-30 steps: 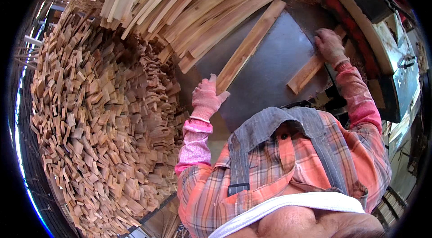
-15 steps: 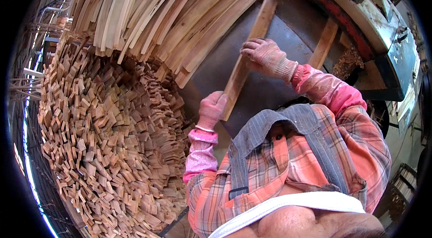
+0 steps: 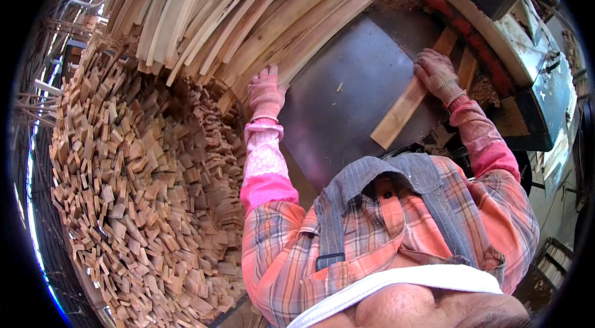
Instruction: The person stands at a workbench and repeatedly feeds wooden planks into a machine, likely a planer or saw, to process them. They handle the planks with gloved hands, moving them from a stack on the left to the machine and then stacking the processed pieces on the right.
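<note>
A light glove covers my left hand (image 3: 266, 93), which is at the near end of a wooden board (image 3: 325, 39) on the right side of the stacked boards. Its fingers close over that end; the thumb side is partly hidden. My right hand (image 3: 437, 74), gloved too, has its fingers curled over another wooden board (image 3: 400, 116). This board lies slanted on the right part of the dark metal tabletop (image 3: 347, 86), its near end pointing toward my body.
Long boards (image 3: 186, 12) are stacked at the far left. Below them rises a big pile of wood pieces (image 3: 136, 185), ends outward. At the right stands a machine with a red edge (image 3: 458, 15), wood shavings (image 3: 486, 87) beside it. Another wood strip (image 3: 468, 67) lies near the shavings.
The board that both hands held has moved right across the tabletop with my right hand. My left hand has let go of it and moved up and left to the stacked boards.
</note>
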Tool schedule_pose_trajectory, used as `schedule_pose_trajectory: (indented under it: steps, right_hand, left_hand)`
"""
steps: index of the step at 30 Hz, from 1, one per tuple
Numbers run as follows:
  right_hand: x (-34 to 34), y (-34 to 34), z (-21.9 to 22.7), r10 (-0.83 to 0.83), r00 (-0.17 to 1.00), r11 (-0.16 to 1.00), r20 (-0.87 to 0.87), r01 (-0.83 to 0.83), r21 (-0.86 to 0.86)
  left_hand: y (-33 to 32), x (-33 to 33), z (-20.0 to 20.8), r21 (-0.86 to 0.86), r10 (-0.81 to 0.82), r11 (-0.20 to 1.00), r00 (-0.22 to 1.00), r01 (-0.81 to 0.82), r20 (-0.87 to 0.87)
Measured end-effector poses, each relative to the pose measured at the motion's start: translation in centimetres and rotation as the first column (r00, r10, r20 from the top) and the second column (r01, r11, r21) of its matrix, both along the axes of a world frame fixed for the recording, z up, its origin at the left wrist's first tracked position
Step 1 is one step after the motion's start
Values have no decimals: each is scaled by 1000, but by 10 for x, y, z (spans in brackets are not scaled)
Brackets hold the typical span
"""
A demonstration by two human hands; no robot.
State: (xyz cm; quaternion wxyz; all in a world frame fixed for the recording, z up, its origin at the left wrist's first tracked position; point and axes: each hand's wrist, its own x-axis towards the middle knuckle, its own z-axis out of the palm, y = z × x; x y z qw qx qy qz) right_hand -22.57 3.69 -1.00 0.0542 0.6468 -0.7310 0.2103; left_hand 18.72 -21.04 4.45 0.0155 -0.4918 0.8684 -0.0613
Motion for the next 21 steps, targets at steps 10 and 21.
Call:
schedule_pose_trajectory:
  steps: [10,21]
  right_hand:
    - [-2,-16,13,-143,989,974,-35,147,172]
    - [64,-46,30,110,991,951,70,-126,283]
  left_hand:
    - [53,7,-29,460,271,887,770,34,-578]
    - [71,14,-12,95,247,969,896,-228,-370]
